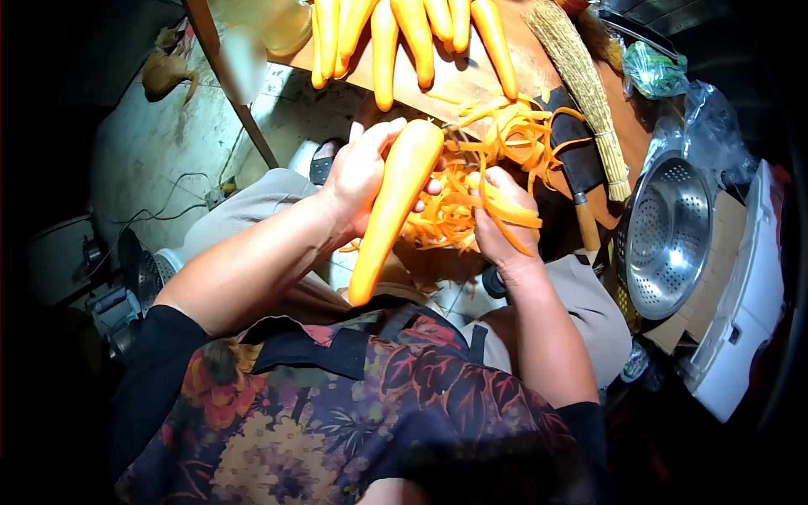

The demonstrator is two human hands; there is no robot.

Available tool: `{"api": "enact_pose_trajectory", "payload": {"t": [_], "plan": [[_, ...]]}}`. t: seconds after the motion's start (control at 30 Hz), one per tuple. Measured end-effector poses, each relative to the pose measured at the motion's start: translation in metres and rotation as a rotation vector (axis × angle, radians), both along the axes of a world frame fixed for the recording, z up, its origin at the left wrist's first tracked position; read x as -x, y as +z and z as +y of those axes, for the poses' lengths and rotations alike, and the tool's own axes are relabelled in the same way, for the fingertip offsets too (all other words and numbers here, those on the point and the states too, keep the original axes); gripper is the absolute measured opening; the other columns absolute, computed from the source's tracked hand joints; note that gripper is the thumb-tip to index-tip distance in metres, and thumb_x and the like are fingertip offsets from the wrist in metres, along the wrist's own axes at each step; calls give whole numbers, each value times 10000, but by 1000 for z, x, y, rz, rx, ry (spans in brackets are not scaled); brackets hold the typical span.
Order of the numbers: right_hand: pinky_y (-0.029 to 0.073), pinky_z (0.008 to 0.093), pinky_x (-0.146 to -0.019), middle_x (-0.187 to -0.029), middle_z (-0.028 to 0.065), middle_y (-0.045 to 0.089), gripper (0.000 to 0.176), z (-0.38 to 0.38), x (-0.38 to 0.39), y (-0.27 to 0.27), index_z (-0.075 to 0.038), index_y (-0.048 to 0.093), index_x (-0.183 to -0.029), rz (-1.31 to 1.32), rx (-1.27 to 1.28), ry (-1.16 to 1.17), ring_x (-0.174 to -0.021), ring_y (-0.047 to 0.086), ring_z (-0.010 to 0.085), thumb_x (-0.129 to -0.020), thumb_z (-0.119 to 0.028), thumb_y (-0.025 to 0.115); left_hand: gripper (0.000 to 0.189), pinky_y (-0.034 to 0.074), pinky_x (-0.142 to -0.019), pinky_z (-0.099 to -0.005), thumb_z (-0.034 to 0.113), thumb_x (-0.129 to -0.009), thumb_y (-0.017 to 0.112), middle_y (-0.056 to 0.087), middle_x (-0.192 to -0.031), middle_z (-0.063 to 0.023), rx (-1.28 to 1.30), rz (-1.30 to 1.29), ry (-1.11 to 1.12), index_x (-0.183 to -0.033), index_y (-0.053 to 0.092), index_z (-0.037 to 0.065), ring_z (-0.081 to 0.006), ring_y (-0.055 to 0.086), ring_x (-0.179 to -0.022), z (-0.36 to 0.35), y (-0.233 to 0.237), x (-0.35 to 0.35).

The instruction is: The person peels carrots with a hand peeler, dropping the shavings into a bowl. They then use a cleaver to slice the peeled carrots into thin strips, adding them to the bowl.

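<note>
Carrot, peeled, slanted just short of the counter, upper end clenched in the fingers of my left hand; right hand curled on a peeling tool mostly buried in shavings (blade barely shows). Risk, by my judgement: the slick carrot slips and the blade catches my left thumb, or shavings spill off the counter.

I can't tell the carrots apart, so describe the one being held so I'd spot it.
Start at the wooden board at the top, where a row of carrots lies. Just below it, the left hand grips one carrot: alone off the board, slanting toward the person's lap.
</note>
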State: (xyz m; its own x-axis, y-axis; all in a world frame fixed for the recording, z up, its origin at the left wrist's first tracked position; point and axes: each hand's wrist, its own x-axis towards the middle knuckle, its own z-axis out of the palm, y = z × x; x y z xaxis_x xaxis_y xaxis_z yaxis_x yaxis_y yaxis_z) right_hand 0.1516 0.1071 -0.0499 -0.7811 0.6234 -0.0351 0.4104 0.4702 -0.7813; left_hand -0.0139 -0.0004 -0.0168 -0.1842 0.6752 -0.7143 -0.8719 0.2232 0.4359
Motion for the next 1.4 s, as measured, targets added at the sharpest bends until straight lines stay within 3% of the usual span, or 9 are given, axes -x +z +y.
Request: {"api": "enact_pose_trajectory", "payload": {"t": [0.23, 0.37, 0.47, 0.57, 0.7, 0.77, 1.03, 1.17, 1.4], "plan": [[462, 334, -559, -712, 108, 548, 60, -30, 2, 34, -62, 561, -804, 176, 111, 245, -639, 591, 278, -798, -79, 619, 414, 519, -476, -339, 416, -965, 425, 605, -805, -116, 43, 74, 131, -1048, 542, 27, -238, 619, -620, 15, -11, 26], [488, 348, -579, -751, 98, 569, 100, -39, 0, 37, -49, 578, -870, 323, -198, 411, -659, 603, 284, -782, -58, 626, 411, 518, -488, -338, 417, -965, 443, 600, -790, -109, 22, 107, 146, -1055, 539, 28, -227, 614, -609, 17, -16, 28], [490, 353, -550, -804, 71, 560, 76, -35, -3, 24, -88, 546, -839, 150, -326, 377, -671, 604, 242, -829, -160, 569, 417, 518, -500, -340, 426, -961, 450, 605, -793, -105, 69, 116, 117, -1045, 550, 30, -216, 610, -605, 18, -3, 16], [476, 404, -545, -734, 110, 533, 75, -11, 4, 18, -73, 538, -838, -49, -36, 38, -660, 588, 299, -846, -145, 556, 455, 515, -511, -303, 460, -956, 455, 642, -821, -103, -3, 44, 17, -1053, 592, 37, -196, 624, -627, 12, -5, -2], [449, 481, -612, -688, 191, 571, 113, 26, -2, -12, -43, 566, -791, 69, -554, 133, -667, 574, 403, -863, -129, 548, 515, 516, -457, -274, 491, -949, 443, 642, -784, -108, 15, 207, -267, -1058, 585, 9, -199, 642, -590, 9, 20, -20], [463, 473, -631, -729, 196, 599, 106, 16, -1, 2, -36, 569, -824, -90, -87, -119, -709, 592, 403, -853, -137, 555, 532, 515, -451, -278, 500, -954, 419, 646, -833, -116, 19, 156, -313, -1092, 568, 8, -205, 647, -620, 10, 12, -8], [467, 423, -586, -751, 162, 579, 79, -25, 7, 39, -51, 561, -872, 161, 77, 106, -687, 587, 369, -841, -115, 597, 443, 510, -538, -301, 425, -975, 408, 628, -873, -122, 15, 152, 161, -1072, 560, 20, -219, 632, -680, 15, -13, 22], [469, 389, -556, -707, 112, 536, 112, -47, 0, 38, -75, 549, -833, 230, -94, 330, -625, 573, 301, -809, -145, 634, 440, 511, -552, -299, 427, -983, 392, 615, -850, -109, 100, 237, 141, -1050, 558, 25, -204, 612, -667, 19, -11, 32], [481, 375, -556, -724, 99, 532, 99, -41, 0, 28, -75, 537, -850, 237, -270, 275, -626, 574, 281, -793, -118, 606, 433, 511, -484, -336, 414, -969, 440, 600, -777, -118, 138, 202, 152, -1044, 560, 4, -222, 609, -604, 23, -9, 24]]}}
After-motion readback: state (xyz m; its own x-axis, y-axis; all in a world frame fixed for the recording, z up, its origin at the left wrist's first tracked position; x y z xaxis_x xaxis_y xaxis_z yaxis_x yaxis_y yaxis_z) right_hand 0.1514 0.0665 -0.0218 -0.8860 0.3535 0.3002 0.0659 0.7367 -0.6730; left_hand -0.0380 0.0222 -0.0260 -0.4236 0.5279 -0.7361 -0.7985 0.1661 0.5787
